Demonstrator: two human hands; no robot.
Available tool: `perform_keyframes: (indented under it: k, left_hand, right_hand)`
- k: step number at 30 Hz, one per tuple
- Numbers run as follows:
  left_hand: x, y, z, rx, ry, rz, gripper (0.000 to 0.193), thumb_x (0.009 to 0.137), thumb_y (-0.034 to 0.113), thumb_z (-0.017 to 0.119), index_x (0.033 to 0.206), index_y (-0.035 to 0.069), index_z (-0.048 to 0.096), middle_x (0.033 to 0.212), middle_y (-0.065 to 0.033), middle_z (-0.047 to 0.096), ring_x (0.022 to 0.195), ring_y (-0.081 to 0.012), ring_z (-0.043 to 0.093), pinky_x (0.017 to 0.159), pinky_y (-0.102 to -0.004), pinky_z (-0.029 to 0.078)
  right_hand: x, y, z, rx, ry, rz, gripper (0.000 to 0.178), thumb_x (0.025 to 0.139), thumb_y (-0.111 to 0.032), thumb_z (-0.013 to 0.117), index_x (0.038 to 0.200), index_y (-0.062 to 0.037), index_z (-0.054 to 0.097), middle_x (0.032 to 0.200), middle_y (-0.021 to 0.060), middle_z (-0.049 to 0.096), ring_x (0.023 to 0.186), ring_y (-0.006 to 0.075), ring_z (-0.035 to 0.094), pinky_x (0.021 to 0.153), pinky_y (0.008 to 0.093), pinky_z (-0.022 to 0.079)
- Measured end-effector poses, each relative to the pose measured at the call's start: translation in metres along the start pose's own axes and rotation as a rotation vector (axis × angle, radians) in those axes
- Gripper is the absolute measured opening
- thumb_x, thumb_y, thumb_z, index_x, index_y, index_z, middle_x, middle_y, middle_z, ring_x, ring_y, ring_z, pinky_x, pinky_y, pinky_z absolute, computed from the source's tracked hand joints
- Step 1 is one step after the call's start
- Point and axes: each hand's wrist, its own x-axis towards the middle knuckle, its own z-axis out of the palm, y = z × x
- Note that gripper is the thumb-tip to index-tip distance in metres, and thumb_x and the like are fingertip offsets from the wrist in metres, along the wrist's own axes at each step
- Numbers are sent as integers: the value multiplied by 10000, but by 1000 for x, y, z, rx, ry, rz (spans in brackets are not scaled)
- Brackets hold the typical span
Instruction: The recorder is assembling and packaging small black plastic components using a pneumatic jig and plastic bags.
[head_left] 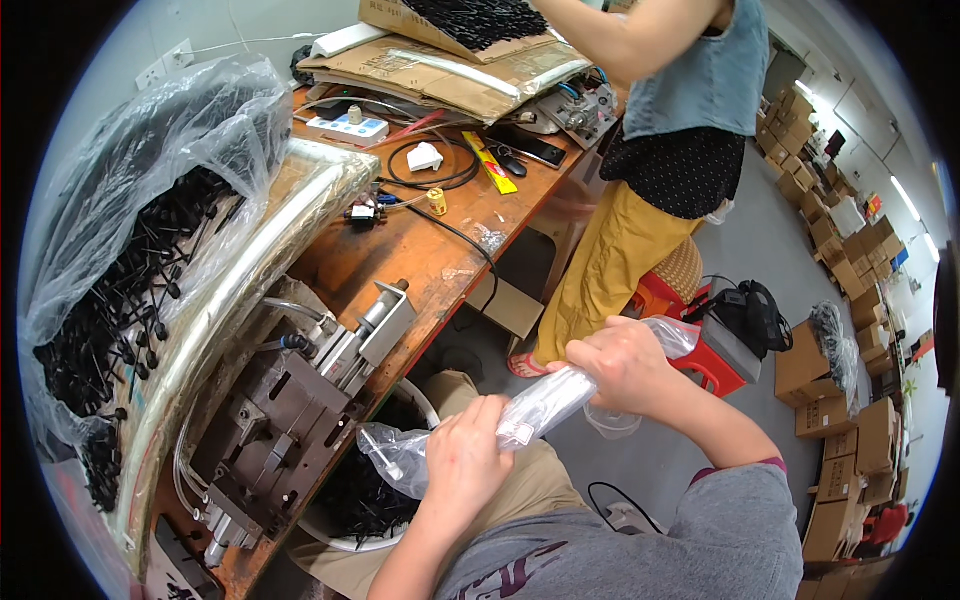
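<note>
A clear plastic bag [545, 405], bunched into a long roll, stretches between my hands above my lap. My left hand [465, 455] is closed around its lower left part, and a small white piece shows in the loose end beyond that hand. Farther up and to the right, my right hand [625, 365] grips the other part, with some plastic sticking out past the fist. What the bag contains, if anything, I cannot make out. Below my left hand stands a white bucket [345, 545] holding many thin black parts.
A metal fixture [280, 430] with cylinders sits on the wooden bench [420, 255]. To its left, a plastic-lined box [330, 175] holds black stemmed parts. Another person [690, 110] stands at the bench's far end. A red stool [710, 370] and stacked cartons [860, 440] are on the right.
</note>
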Motion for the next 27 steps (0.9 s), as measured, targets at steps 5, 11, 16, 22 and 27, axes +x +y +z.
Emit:
perform_keyframes:
  k: [5, 11, 16, 22, 27]
  left_hand:
    - [-6, 6, -4, -181, -114, -155, 275, 694, 115, 709, 964, 91, 664, 744, -140, 671, 675, -346, 663, 611, -432, 517]
    - [-7, 3, -13, -507, -362, -164, 165, 795, 136, 706, 935, 48, 708, 627, -144, 628, 570, -263, 628, 559, -356, 490]
    - [-1, 3, 2, -1024, -327, -130, 200, 895, 85, 639, 1064, -2, 699, 723, -51, 692, 602, -115, 613, 580, -251, 472]
    - [-8, -9, 32, -722, 8, 92, 391, 882, -25, 578, 1272, -4, 582, 1323, -201, 565, 1156, -306, 600, 960, -344, 454]
    - [-1, -19, 41, -559, 52, 199, 606, 830, -72, 566, 1414, 13, 430, 1476, -271, 355, 1280, -429, 456, 1051, -405, 389]
  right_hand:
    - [7, -11, -10, -246, 238, -119, 291, 766, -156, 730, 612, -93, 493, 577, 29, 524, 570, 175, 564, 573, 330, 416]
    - [19, -2, -10, -477, 476, -160, 111, 750, -115, 667, 704, -80, 573, 796, 86, 637, 800, 249, 638, 852, 428, 476]
    - [13, -1, 59, -257, 339, -2, 142, 721, -160, 618, 820, -69, 573, 872, 94, 632, 956, 269, 623, 927, 456, 435]
    - [0, -23, 86, 236, 27, 133, 404, 643, -217, 736, 992, -83, 583, 981, 62, 619, 1026, 222, 597, 932, 398, 415]
    - [3, -26, 56, 392, -148, 308, 582, 678, -133, 726, 1210, -28, 512, 1107, 126, 609, 1044, 284, 595, 866, 380, 456]
